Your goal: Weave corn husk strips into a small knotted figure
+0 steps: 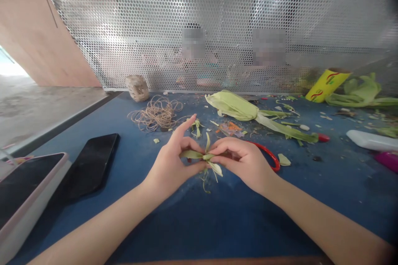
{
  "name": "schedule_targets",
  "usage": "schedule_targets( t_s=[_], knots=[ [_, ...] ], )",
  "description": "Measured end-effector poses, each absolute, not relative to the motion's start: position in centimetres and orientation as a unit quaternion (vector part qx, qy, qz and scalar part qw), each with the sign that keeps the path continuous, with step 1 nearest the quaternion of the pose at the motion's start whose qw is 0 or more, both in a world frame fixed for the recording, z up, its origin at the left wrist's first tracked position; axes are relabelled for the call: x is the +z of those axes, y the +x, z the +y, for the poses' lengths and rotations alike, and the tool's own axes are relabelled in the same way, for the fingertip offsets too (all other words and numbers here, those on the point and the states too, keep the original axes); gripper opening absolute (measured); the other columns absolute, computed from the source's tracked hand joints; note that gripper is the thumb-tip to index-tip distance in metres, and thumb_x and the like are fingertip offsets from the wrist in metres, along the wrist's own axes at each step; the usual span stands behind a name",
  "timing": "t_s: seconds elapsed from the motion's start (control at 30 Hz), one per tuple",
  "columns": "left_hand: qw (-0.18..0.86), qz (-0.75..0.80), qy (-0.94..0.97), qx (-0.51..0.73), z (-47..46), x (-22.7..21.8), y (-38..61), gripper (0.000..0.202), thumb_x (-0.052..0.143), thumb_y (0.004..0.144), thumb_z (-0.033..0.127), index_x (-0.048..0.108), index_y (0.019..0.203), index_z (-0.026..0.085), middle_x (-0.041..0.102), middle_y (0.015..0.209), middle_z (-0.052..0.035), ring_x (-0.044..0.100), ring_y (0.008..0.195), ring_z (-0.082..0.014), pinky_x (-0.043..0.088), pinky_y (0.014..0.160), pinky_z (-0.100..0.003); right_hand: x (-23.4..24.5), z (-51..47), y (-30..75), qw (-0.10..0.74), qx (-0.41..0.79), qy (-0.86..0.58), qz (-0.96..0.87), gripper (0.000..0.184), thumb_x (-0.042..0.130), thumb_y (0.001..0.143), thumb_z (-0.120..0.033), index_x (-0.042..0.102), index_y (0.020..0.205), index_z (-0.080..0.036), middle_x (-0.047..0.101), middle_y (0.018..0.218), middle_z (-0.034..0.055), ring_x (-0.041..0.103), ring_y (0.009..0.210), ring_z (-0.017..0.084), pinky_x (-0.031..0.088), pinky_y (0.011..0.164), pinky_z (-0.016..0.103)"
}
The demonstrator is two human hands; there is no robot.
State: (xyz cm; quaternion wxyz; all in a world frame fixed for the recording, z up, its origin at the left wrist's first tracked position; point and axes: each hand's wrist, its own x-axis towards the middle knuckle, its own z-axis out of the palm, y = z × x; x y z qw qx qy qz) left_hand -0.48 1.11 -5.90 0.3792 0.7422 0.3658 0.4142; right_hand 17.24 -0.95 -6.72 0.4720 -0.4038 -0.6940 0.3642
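Between my two hands, over the middle of the table, is a small knotted piece of green corn husk (207,157) with short strips sticking out. My left hand (174,157) pinches its left strip between thumb and fingers, the index finger raised. My right hand (241,159) pinches the right side of the knot with thumb and fingertips. A red scissors handle (275,158) shows just beyond my right hand; the rest of it is hidden. Another small knotted husk piece (197,126) lies just past my hands. Farther back rests a larger bundled husk (234,105) with a long tail.
A tangle of twine (158,112) and a roll (137,88) stand at the back left. Two phones, one black (90,165), lie left. A yellow tube (328,85), loose husks (363,93) and a white object (370,140) are at right. Perforated metal mesh (161,29) borders the table behind.
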Motion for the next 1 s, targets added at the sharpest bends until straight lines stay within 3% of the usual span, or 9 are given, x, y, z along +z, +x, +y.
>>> schedule_targets(
  t_s=[0.1,0.3,0.5,0.6,0.87,1.0],
  knots=[
    [0.39,0.373,0.725,0.427,1.16,-5.71,-0.43,0.078,0.068,0.065,0.015,0.03,0.132,0.021,0.057,0.067,0.0038,0.061,0.065,-0.0128,0.053,0.068,-0.027,-6.71,-0.99,17.34,0.483,0.377,-0.413,-0.674,0.006,0.063,0.075,-0.026,0.065,0.077,-0.021,0.067,0.085,0.0033,0.063,0.079,0.016,0.052,0.071,0.028],
    [0.364,0.368,0.733,0.442,1.25,-5.74,-0.36,0.063,0.067,0.066,0.014,0.043,0.124,0.017,0.061,0.073,0.0013,0.063,0.07,-0.0132,0.052,0.076,-0.029,-6.71,-1.07,17.27,0.481,0.372,-0.456,-0.65,0.009,0.065,0.072,-0.027,0.069,0.079,-0.022,0.071,0.083,0.0014,0.066,0.075,0.018,0.054,0.071,0.03],
    [0.172,0.348,0.81,0.44,1.34,-5.9,-0.39,0.027,0.067,0.067,0.015,0.063,0.093,0.019,0.067,0.078,-0.0014,0.062,0.079,-0.0162,0.052,0.076,-0.03,-6.94,-1.12,17.44,0.469,0.236,-0.448,-0.724,0.009,0.065,0.073,-0.025,0.071,0.08,-0.026,0.071,0.085,0.0011,0.066,0.081,0.02,0.053,0.075,0.031],
    [0.113,0.303,0.832,0.452,1.41,-5.95,-0.36,0.02,0.068,0.066,0.015,0.065,0.086,0.019,0.068,0.077,-0.0024,0.061,0.081,-0.0164,0.051,0.073,-0.028,-6.93,-1.13,17.48,0.455,0.227,-0.452,-0.733,0.009,0.064,0.074,-0.026,0.071,0.079,-0.024,0.071,0.083,0.0018,0.065,0.078,0.019,0.053,0.071,0.03],
    [0.138,0.262,0.843,0.448,1.5,-5.94,-0.28,0.014,0.073,0.062,0.015,0.067,0.074,0.018,0.068,0.071,-0.003,0.06,0.076,-0.0167,0.051,0.072,-0.029,-6.45,-1.06,17.62,0.4,0.291,-0.487,-0.72,0.01,0.063,0.074,-0.028,0.068,0.071,-0.02,0.067,0.07,0.0005,0.06,0.064,0.015,0.047,0.059,0.024],
    [0.167,0.259,0.838,0.451,1.31,-5.91,-0.13,0.011,0.075,0.06,0.017,0.068,0.069,0.017,0.068,0.066,-0.0034,0.06,0.072,-0.0165,0.051,0.07,-0.029,-6.3,-1.26,17.69,0.391,0.282,-0.489,-0.727,0.01,0.059,0.075,-0.021,0.068,0.069,-0.02,0.067,0.07,0.0002,0.06,0.064,0.013,0.046,0.059,0.022]
  ],
)
